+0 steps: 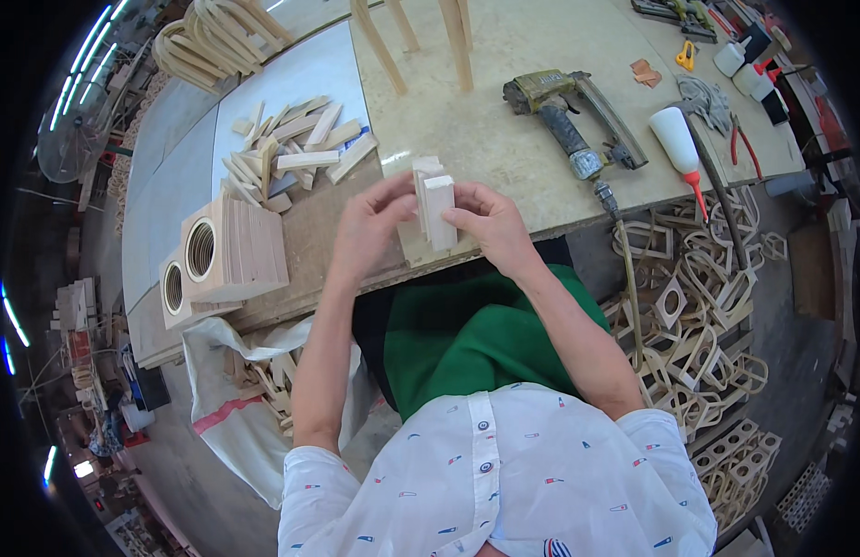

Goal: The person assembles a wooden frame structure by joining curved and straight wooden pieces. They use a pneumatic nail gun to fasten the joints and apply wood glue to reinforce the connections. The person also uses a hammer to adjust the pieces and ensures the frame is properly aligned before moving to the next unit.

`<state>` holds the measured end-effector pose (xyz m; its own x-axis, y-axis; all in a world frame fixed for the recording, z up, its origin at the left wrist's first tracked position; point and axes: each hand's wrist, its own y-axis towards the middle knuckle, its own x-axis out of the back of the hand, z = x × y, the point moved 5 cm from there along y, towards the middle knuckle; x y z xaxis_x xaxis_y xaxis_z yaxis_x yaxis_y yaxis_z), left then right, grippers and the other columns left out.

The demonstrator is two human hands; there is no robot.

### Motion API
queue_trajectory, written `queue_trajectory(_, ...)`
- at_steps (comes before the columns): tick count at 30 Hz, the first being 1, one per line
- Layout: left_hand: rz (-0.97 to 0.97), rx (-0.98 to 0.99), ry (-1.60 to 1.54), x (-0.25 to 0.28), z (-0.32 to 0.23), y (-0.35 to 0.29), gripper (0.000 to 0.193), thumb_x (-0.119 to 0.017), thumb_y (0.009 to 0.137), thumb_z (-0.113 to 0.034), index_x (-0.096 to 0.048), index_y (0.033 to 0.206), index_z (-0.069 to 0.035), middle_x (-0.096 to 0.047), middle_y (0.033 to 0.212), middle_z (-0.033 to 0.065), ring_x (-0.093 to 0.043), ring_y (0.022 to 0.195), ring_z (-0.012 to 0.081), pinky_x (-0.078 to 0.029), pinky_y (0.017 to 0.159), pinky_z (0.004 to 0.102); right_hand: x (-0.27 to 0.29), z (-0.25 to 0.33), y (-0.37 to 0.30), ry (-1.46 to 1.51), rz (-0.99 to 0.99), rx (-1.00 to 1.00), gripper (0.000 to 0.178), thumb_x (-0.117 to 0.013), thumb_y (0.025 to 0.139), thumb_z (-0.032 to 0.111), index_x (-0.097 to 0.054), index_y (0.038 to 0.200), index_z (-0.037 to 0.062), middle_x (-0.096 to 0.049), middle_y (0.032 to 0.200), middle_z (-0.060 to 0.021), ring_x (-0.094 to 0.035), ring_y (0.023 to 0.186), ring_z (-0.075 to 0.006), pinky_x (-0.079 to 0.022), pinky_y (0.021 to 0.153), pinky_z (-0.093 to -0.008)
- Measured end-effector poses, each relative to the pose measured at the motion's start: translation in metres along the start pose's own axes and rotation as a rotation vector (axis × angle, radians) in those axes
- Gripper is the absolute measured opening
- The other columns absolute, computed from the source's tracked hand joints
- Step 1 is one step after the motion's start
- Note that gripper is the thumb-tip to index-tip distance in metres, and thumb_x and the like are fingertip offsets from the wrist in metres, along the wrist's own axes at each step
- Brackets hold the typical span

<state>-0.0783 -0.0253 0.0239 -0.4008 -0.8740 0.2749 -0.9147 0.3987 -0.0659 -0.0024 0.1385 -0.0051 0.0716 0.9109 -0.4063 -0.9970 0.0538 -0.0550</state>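
Two small pale wooden blocks (439, 212) stand upright side by side at the table's front edge, between my hands. My right hand (490, 221) grips them from the right, its thumb on the near face and its fingers behind. From the left, my left hand (372, 221) curls its fingers and thumb against the other side of the blocks. The fingertips behind the wood are hidden. Left of my hands lies a loose pile of short wooden strips (304, 139). Closer to the edge are stacked square wooden pieces with round holes (239, 251).
A nail gun (569, 125) with an air hose (625, 278) lies on the right. Beyond it are a red-tipped white glue bottle (676, 144), a hammer (713, 167) and red-handled pliers (745, 144). A white sack (230, 399) of scraps hangs below the front edge. Wooden frames (690, 325) cover the lower right.
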Motion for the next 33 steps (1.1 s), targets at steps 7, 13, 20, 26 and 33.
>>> queue_trajectory(7,-0.265,-0.420,1.203,0.048,-0.008,0.064,0.026,-0.065,0.076,-0.005,-0.068,0.101,-0.002,-0.066,0.095,0.0187,-0.057,0.094,0.0371,-0.047,0.082,0.0451,0.004,-0.001,-0.001,0.042,-0.025,-0.012,0.030,-0.063,0.089,0.006,-0.058,0.117,-0.0037,-0.067,0.105,-0.0080,-0.062,0.092,-0.0114,-0.051,0.077,-0.0270)
queue_trajectory(13,-0.198,-0.309,1.166,0.051,-0.007,0.071,0.032,-0.072,0.074,-0.009,-0.068,0.105,-0.004,-0.064,0.094,0.0134,-0.059,0.091,0.0302,-0.047,0.078,0.0397,0.004,-0.005,0.001,0.062,-0.020,0.008,0.032,-0.064,0.089,0.007,-0.057,0.119,-0.0033,-0.067,0.106,-0.0084,-0.062,0.092,-0.0114,-0.051,0.076,-0.0271)
queue_trajectory(20,-0.114,0.065,0.169,0.005,-0.022,0.021,0.031,-0.066,0.088,-0.015,-0.066,0.115,0.000,-0.068,0.092,0.0039,-0.057,0.075,0.0089,-0.047,0.069,0.0248,0.004,-0.002,-0.002,0.056,-0.041,0.026,0.033,-0.064,0.089,0.006,-0.056,0.119,-0.0035,-0.066,0.108,-0.0100,-0.062,0.096,-0.0134,-0.051,0.079,-0.0282)
queue_trajectory(26,-0.017,-0.018,0.090,-0.012,-0.024,0.003,0.036,-0.057,0.094,-0.012,-0.059,0.128,-0.001,-0.069,0.102,0.0041,-0.058,0.084,0.0080,-0.048,0.072,0.0247,-0.001,0.003,-0.004,0.003,-0.040,0.059,0.033,-0.065,0.088,0.006,-0.056,0.119,-0.0032,-0.066,0.108,-0.0105,-0.062,0.096,-0.0141,-0.052,0.083,-0.0294)
queue_trajectory(33,0.015,-0.044,0.104,-0.018,-0.031,-0.003,0.036,-0.055,0.094,-0.009,-0.058,0.129,-0.001,-0.069,0.104,0.0040,-0.058,0.086,0.0083,-0.048,0.074,0.0253,-0.001,0.009,-0.006,-0.033,-0.084,0.059,0.034,-0.065,0.088,0.006,-0.057,0.119,-0.0031,-0.066,0.103,-0.0096,-0.062,0.094,-0.0140,-0.053,0.080,-0.0289)
